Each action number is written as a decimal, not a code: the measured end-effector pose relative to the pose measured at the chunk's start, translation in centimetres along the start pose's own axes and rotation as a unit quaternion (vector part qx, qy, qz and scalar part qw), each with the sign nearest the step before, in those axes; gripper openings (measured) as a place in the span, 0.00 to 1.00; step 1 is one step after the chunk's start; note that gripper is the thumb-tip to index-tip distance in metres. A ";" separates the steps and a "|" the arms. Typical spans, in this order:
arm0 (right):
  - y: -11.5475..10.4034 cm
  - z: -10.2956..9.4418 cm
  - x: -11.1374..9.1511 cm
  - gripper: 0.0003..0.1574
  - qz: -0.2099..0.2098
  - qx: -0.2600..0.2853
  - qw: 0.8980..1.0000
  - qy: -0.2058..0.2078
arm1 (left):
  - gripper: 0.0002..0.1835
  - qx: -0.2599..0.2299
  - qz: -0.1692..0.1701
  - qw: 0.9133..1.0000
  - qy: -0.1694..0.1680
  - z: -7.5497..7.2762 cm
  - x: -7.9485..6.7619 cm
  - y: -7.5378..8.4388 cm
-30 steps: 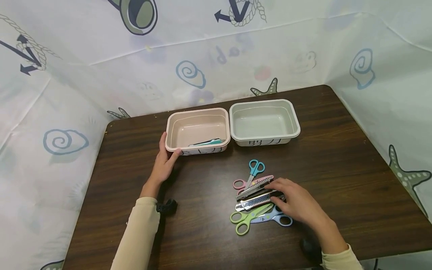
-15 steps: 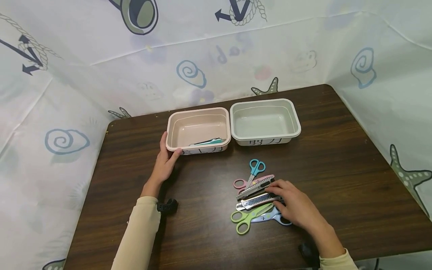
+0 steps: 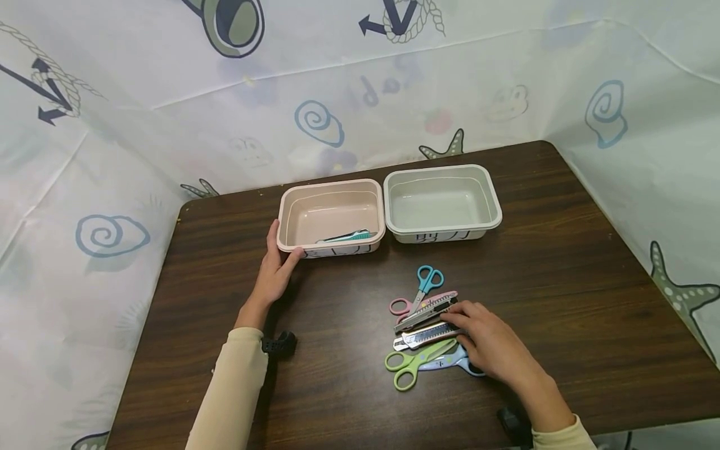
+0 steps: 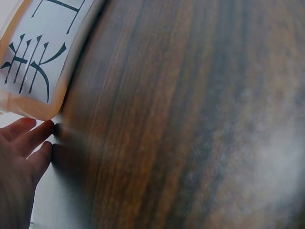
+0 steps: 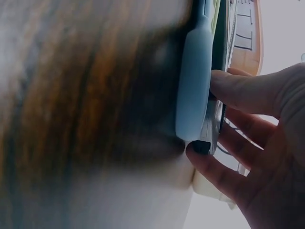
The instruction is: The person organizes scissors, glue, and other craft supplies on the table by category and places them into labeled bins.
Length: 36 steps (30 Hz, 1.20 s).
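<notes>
My left hand (image 3: 272, 275) rests at the near left corner of a pink bin (image 3: 337, 215), thumb on its front and fingers along its side. A teal-handled cutter (image 3: 357, 235) lies inside. On the table, my right hand (image 3: 495, 340) pinches the right end of a silver utility knife (image 3: 424, 336); in the right wrist view the thumb (image 5: 238, 88) presses one side. Just behind lies another silver utility knife (image 3: 419, 317). Green scissors (image 3: 416, 360) and light blue scissors (image 3: 441, 362) are in front, the blue ones partly hidden by the hand. Teal scissors (image 3: 425, 284) overlap pink scissors (image 3: 435, 297).
A pale green bin (image 3: 444, 206) stands right of the pink one, with nothing inside. Both carry lettered labels on the front. The dark wood table (image 3: 568, 262) ends at a patterned cloth (image 3: 360, 87) behind and at the sides.
My right hand has shifted slightly at the right end of the utility knife. The left hand and both bins have stayed in place.
</notes>
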State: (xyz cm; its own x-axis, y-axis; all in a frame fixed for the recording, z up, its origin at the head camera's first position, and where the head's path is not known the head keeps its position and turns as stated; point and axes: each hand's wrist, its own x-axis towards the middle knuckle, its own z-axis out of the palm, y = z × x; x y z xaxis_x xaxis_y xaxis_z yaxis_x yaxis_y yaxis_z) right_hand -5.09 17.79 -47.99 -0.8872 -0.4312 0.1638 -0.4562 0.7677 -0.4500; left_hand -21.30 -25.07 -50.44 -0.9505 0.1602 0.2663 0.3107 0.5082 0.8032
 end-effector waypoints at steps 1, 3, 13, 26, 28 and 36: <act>0.0 0.0 0.0 0.26 -0.004 -0.003 1.000 -0.001 | 0.44 -0.001 0.003 1.000 0.001 0.0 0.0 0.0; 0.1 0.0 0.0 0.26 -0.011 -0.009 1.000 -0.004 | 0.44 -0.004 0.004 1.000 -0.002 -0.2 0.0 0.5; 0.1 -0.7 -0.4 0.28 -0.022 -0.042 0.999 -0.018 | 0.45 -0.005 0.004 1.000 -0.004 0.1 0.2 -0.3; -0.7 -2.2 -0.9 0.25 -0.012 -0.075 0.995 -0.059 | 0.44 -0.012 0.001 1.000 -0.011 -0.5 -0.2 3.2; -0.8 -2.4 -1.0 0.24 -0.017 -0.074 0.995 -0.058 | 0.44 -0.008 -0.001 1.000 -0.011 -0.6 -0.2 3.8; -1.0 -2.9 -0.8 0.22 -0.053 -0.059 0.997 -0.016 | 0.43 -0.007 -0.002 1.000 -0.009 -0.6 -0.4 4.0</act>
State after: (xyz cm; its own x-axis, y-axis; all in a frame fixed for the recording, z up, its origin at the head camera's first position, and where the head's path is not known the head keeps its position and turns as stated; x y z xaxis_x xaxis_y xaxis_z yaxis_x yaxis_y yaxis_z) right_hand -4.11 18.76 -45.18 -0.8321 -0.5259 0.1760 -0.5534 0.7672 -0.3243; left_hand -19.67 -23.59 -47.01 -0.9514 0.1732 0.2545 0.3075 0.4964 0.8118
